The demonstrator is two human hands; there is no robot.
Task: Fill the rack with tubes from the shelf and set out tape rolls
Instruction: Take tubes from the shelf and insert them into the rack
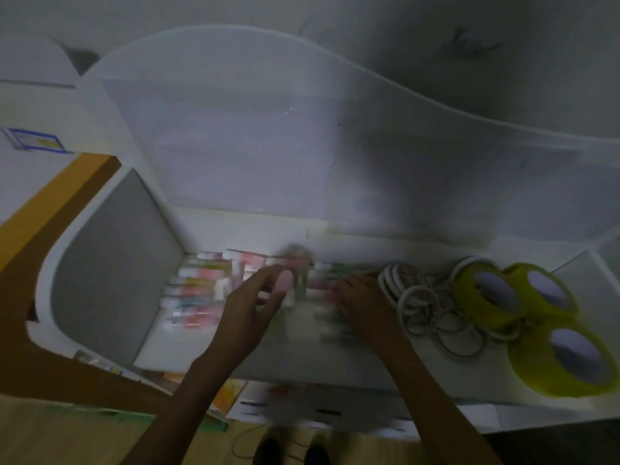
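You are at the tube-gathering step, it seems: both hands reach into the white shelf [302, 360]. Your left hand [250, 307] hovers with fingers spread, holding nothing clear; your right hand [360, 297] lies curled over blurred tubes, grip uncertain. Slim capped tubes [194, 290] pile at the shelf's left end; glossy yellow tape rolls [523, 307] sit at its right. Next, pinch one tube cleanly.

The picture is dark and blurred. On the white shelf [235, 347], a pile of tubes [198, 290] lies at the left. The left hand [250, 307] is above the shelf with fingers spread, right of the tubes. The right hand [360, 302] rests on more tubes. Further right lie white rings [419, 303] and three yellow tape rolls [536, 317].
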